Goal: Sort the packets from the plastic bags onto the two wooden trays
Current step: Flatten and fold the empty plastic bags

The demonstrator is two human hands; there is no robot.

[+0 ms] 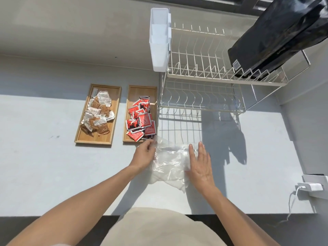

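Two wooden trays lie side by side on the pale counter. The left tray [113, 96] carries a heap of brown and white packets [98, 112]. The right tray [132, 93] carries a heap of red packets [141, 118]. Just in front of the right tray lies a crumpled clear plastic bag [170, 160]. My left hand [144, 154] pinches the bag's left edge with curled fingers. My right hand [201, 165] lies flat on the bag's right side, fingers straight. I cannot tell whether any packet is inside the bag.
A white two-tier wire dish rack [204, 75] stands right of the trays, with a white plastic caddy [158, 39] on its left end and a black pouch [276, 36] on its upper tier. A white charger with cable [308, 187] sits at the right edge.
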